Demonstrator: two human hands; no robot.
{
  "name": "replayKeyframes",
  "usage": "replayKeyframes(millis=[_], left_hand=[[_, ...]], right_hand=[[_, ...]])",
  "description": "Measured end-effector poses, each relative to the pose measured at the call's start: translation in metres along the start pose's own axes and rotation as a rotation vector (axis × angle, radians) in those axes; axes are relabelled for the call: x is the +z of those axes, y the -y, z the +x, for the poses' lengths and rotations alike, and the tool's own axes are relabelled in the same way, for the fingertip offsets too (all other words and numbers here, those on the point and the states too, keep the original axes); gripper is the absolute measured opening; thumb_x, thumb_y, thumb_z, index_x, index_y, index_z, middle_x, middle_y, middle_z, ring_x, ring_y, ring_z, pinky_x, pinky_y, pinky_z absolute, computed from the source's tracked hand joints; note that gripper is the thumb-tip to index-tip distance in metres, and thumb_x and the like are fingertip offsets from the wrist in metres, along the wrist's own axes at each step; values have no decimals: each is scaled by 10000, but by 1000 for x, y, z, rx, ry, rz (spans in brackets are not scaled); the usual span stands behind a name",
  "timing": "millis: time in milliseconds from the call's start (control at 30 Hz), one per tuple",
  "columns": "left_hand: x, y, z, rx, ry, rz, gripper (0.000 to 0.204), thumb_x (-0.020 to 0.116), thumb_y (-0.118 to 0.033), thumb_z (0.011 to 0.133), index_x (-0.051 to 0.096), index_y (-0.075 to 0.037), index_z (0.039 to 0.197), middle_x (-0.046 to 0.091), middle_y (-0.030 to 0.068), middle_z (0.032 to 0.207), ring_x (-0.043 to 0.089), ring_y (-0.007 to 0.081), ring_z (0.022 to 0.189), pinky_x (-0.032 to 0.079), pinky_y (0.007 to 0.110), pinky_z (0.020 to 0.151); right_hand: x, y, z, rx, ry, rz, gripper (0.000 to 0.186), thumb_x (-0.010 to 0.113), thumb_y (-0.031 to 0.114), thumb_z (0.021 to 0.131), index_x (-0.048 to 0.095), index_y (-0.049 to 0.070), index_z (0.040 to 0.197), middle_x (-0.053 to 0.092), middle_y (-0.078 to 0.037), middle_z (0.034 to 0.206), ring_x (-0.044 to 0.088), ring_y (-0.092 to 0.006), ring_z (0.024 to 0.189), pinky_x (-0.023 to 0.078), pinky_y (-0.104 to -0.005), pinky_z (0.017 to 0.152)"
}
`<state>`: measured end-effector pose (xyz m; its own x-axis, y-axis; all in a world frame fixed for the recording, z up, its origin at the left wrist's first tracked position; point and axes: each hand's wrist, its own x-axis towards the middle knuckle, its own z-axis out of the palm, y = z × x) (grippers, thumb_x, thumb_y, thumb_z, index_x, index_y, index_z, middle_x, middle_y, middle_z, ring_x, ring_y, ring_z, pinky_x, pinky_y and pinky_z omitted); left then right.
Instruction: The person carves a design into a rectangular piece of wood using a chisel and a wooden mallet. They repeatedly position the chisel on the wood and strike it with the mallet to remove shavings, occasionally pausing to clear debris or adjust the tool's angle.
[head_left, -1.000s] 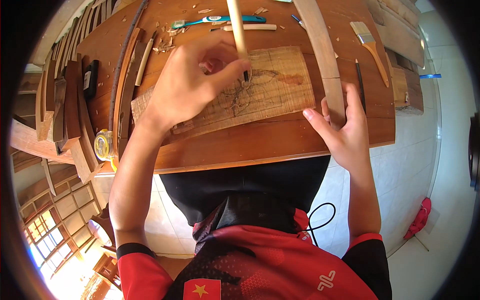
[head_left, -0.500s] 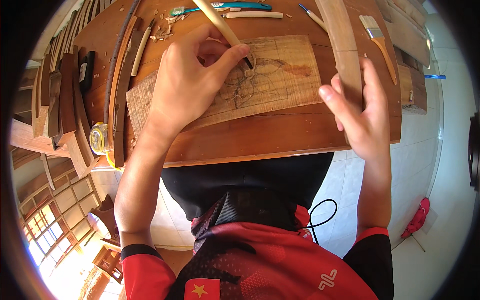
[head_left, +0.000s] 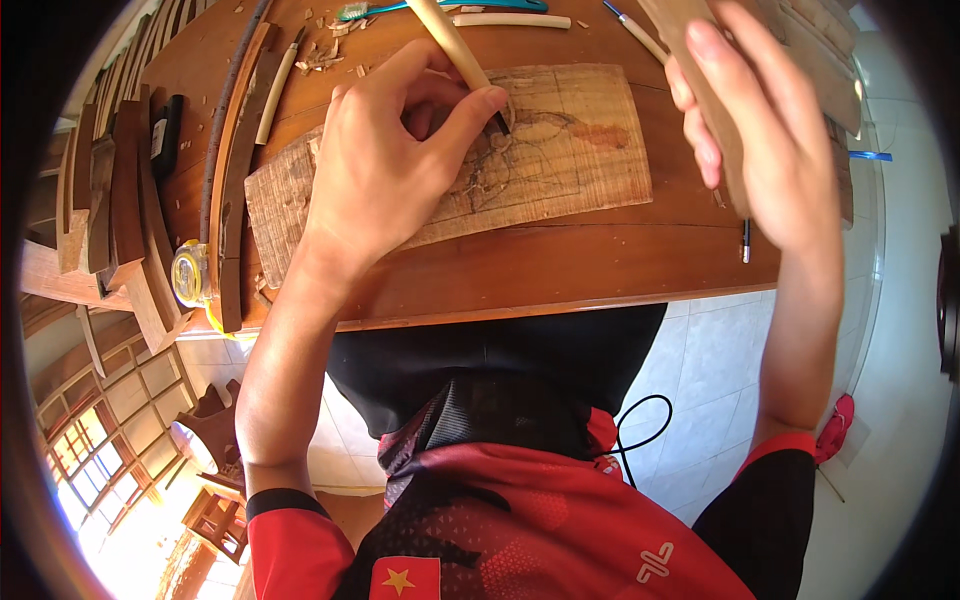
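A carving chisel with a pale round handle is gripped between the thumb and fingers of my left hand. Its dark blade tip meets a flat wooden board bearing dark drawn lines and carved marks around the centre. My right hand is wrapped around a thick wooden bar, tilted and raised to the right of the board, apart from the chisel. That hand is slightly blurred. Below it a dark pencil lies partly covered.
Wood shavings, another pale-handled chisel and a teal toothbrush lie on the brown table. Long wooden strips and a yellow tape measure sit at left. Stacked wood pieces stand beyond them.
My right hand has swung up and to the right with the wooden bar, now covering the paintbrush and revealing the pencil. The left hand keeps the chisel at nearly the same spot.
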<state>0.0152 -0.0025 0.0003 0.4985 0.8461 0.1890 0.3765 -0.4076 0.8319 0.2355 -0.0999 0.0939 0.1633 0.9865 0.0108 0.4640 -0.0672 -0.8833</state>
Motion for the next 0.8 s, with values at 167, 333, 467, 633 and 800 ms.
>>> replayKeyframes(millis=[167, 333, 467, 633, 800], left_hand=[[3, 5, -5, 36, -69, 4, 251, 807, -251, 876, 719, -16, 892, 711, 58, 667, 530, 140, 517, 428, 321, 538], [3, 7, -6, 27, -53, -27, 240, 812, -251, 871, 708, -34, 864, 716, 53, 668, 544, 163, 508, 439, 330, 552], [1, 3, -7, 2, -39, 7, 229, 808, -249, 874, 715, -40, 875, 720, 48, 674, 546, 171, 516, 465, 339, 645], [0, -1, -6, -23, -21, 65, 235, 803, -265, 876, 721, -45, 885, 730, 44, 707, 588, 196, 607, 460, 344, 726], [1, 3, -5, 93, -84, 207, 252, 809, -294, 859, 715, -61, 873, 661, 31, 772, 590, 235, 799, 428, 381, 783]], right_hand=[[-10, 17, 45, -7, 219, -237, 313, 505, 266, 1122, 579, 22, 941, 574, 0, 723, 528, -49, 482, 445, -207, 402], [-17, 13, 67, -126, 317, -338, 341, 490, 292, 1130, 568, 44, 908, 561, 8, 691, 526, -51, 460, 469, -210, 408], [-20, 16, 80, -96, 388, -375, 346, 494, 302, 1128, 566, 40, 914, 560, 11, 677, 541, -53, 467, 480, -217, 418], [-14, 33, 83, -152, 453, -505, 356, 501, 320, 1125, 604, -2, 1012, 592, -8, 707, 569, -59, 502, 488, -220, 443], [-19, 48, 100, -108, 493, -612, 356, 520, 309, 1118, 632, -29, 1091, 616, -24, 738, 583, -67, 519, 492, -218, 473]])
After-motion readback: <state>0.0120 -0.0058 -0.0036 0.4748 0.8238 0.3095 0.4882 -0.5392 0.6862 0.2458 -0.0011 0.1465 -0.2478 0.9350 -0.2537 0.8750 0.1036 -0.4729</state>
